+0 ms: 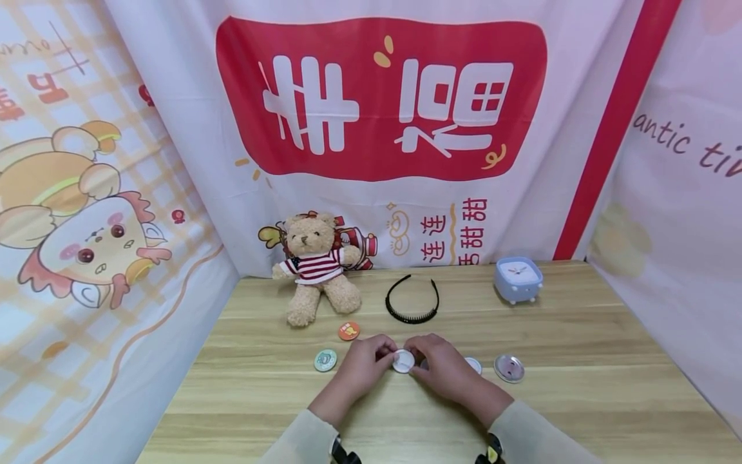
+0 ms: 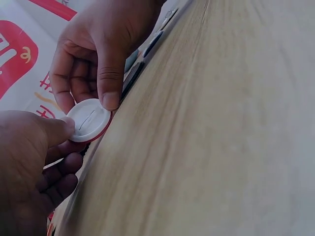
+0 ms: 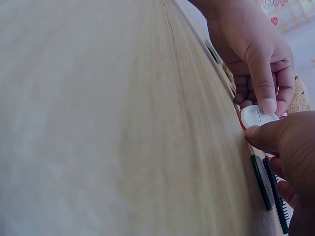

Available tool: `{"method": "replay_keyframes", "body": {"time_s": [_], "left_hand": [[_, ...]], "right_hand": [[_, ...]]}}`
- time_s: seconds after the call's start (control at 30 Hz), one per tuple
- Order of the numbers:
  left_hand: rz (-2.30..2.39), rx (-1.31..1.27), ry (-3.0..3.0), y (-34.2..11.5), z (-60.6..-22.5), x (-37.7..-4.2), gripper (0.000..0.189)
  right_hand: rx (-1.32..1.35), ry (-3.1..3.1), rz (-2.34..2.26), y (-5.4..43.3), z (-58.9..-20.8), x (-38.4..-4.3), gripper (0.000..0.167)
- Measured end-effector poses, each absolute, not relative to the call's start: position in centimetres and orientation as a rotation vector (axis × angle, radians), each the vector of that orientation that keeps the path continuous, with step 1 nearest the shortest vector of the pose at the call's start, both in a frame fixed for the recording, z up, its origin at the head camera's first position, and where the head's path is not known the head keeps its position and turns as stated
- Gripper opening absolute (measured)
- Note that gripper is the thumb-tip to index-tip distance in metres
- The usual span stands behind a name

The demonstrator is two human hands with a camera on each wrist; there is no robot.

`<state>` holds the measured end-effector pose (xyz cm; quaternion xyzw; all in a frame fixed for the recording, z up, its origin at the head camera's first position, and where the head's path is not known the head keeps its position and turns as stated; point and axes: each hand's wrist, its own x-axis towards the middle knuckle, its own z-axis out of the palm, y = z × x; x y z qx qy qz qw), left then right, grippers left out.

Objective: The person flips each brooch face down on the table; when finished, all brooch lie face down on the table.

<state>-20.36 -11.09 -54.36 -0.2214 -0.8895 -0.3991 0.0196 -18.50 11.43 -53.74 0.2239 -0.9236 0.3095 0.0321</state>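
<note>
Both hands pinch one round button badge (image 1: 404, 361) between them, low over the table. Its white back with a thin metal pin faces up, and a red edge shows underneath in the left wrist view. My left hand (image 1: 363, 366) has its thumb on the near left side of the badge (image 2: 89, 120). On the other side, my right hand (image 1: 442, 368) holds the rim between thumb and fingers. A white disc (image 1: 473, 365) lies beside the right hand, partly hidden by it. Left of the left hand are a green badge (image 1: 325, 360) and an orange badge (image 1: 349, 331).
A silvery round piece (image 1: 509, 368) lies at the right on the wooden table (image 1: 580, 386). Behind the hands lies a black toothed headband (image 1: 412, 318). Further back are a teddy bear (image 1: 315, 267) in a striped shirt and a blue clock (image 1: 518, 280), before a printed cloth (image 1: 382, 129).
</note>
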Motion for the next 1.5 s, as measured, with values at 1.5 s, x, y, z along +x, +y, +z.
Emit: {"method": "replay_keyframes", "body": {"time_s": [1.5], "left_hand": [[-0.887, -1.002, -2.855, -12.2, -53.8, -20.4, 0.034]], "right_hand": [[0.841, -2.859, 0.902, 12.7, -54.2, -19.0, 0.03]]}}
